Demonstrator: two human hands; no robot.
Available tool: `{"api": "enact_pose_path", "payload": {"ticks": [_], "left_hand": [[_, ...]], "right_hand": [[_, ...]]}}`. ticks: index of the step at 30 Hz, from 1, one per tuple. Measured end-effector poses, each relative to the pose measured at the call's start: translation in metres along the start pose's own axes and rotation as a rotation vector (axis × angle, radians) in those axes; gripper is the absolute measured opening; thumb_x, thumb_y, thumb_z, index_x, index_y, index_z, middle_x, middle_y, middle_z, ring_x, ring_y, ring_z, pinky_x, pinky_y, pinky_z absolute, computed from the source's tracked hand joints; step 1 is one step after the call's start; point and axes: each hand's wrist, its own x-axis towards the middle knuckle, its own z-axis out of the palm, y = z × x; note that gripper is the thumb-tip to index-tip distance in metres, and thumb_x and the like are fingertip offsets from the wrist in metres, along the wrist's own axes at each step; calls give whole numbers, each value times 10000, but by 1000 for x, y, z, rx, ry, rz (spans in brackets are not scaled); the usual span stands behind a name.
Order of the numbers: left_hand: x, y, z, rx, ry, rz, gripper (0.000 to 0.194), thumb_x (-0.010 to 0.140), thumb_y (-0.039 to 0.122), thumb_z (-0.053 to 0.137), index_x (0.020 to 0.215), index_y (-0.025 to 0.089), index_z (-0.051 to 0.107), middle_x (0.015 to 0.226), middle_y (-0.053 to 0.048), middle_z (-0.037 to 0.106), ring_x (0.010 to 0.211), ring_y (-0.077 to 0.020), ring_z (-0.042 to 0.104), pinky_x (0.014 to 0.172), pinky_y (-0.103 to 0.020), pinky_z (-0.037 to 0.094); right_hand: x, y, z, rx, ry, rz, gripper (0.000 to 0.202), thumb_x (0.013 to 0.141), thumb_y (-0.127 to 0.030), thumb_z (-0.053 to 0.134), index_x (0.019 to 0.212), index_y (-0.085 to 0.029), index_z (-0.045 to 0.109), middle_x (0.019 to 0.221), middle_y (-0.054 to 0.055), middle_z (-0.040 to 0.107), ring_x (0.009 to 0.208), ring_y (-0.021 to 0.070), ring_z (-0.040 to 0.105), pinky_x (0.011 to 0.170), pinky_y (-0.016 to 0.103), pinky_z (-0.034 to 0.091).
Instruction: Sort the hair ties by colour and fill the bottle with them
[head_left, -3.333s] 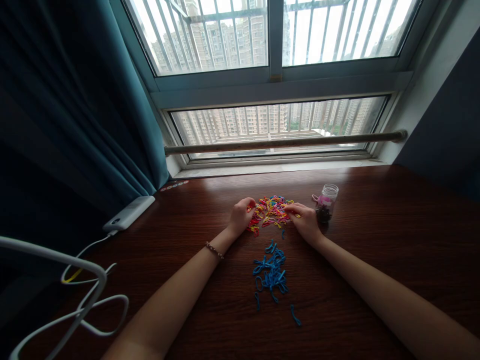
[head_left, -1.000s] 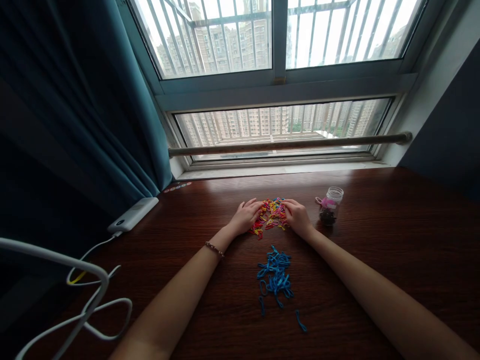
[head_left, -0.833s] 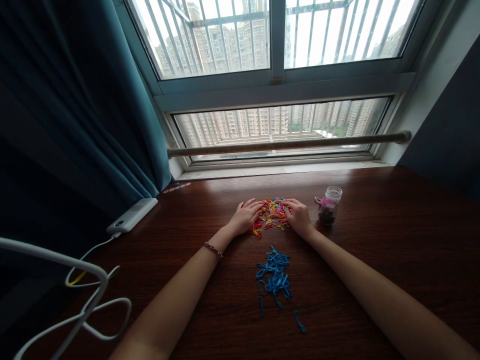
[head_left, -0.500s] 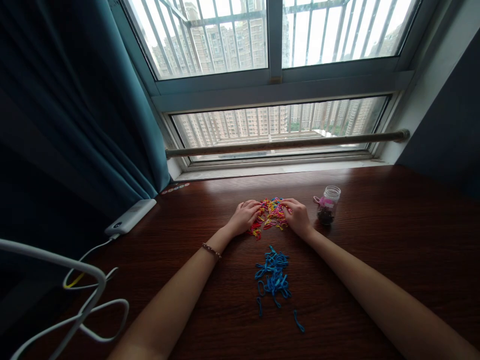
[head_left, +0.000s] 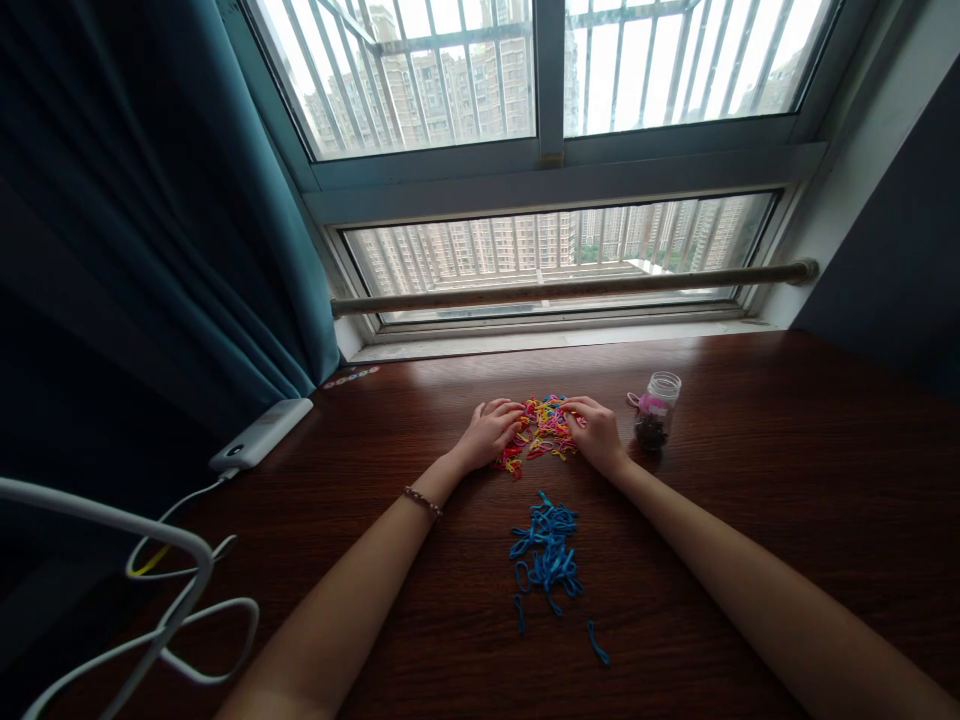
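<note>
Loosely tangled multicoloured loops, blue loops, grained tabletop

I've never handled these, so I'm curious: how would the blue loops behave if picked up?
The blue loops look floppy, since they lie in loose bends. They are probably light, being thin. Lifting one might drag neighbours along, as most overlap; the nearest blue loop, lying apart, should come free.

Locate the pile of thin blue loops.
In the head view, the pile of thin blue loops lies slightly right of centre on the brown wood-grain table, nearer the wearer than the multicoloured loop heap between left hand and right hand.
</note>
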Motion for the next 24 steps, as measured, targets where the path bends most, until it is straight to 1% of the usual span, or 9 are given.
{"api": "enact_pose_path", "payload": {"ticks": [4,7,13,15,19,21,22,23,24], "left_hand": [[-1,-2,0,-41,166,-1,253,854,228,412,1046,215,576,1103,-43,567,1078,-194,451,961,-401,326],[-2,-5,-1,-95,280,-35,190,811,163,466,933,180,610,983,-60,591,962,-185,517,877,-348,408],[-4,-6,-4,-103,365,-133,77,745,135,541,737,175,606,797,-36,589,774,-165,559,730,-293,455],[-4,-5,-4,-95,376,-157,46,740,157,558,727,173,600,775,-34,600,755,-167,566,719,-292,455],[-4,-5,-4,-113,394,-208,67,756,214,559,771,174,611,777,-35,637,735,-169,587,709,-289,462],[-5,-6,-3,-126,395,-222,87,766,228,550,782,174,617,779,-33,649,718,-165,595,700,-286,465],[-5,-6,-3,-134,396,-224,96,771,235,545,784,175,619,777,-32,653,709,-162,597,696,-284,466],[-6,-5,-3,-145,397,-222,105,776,243,540,787,175,620,773,-30,655,700,-159,598,691,-281,467],[-6,-4,-4,-160,397,-216,115,781,251,536,790,175,621,770,-30,656,693,-156,598,685,-280,467]], "right_hand": [[0,1,-3,119,1,81,178,731,-161,516,774,-190,686,821,43,663,778,178,609,734,291,474],[1,0,-4,273,-38,232,158,710,-226,567,801,-188,690,796,42,682,740,184,625,693,295,488],[12,-18,-15,616,-241,433,250,650,-340,652,778,-127,682,696,55,669,618,152,601,580,255,466],[14,-26,-21,694,-407,451,261,633,-351,674,741,-113,677,623,36,644,548,118,568,526,225,438],[11,-35,-29,733,-994,425,286,606,-357,703,735,-103,679,559,18,617,483,93,544,467,191,414],[8,-35,-27,709,-1209,411,321,614,-364,696,803,-106,678,613,33,640,489,106,570,449,188,423],[7,-33,-26,689,-1220,401,334,634,-375,678,833,-107,673,646,42,651,485,110,577,435,187,424],[6,-30,-24,655,-1151,385,335,668,-386,648,852,-107,667,665,48,656,472,110,574,418,187,420],[6,-27,-21,599,-1011,360,325,706,-390,611,856,-107,662,670,50,657,460,108,569,409,190,419]]}}
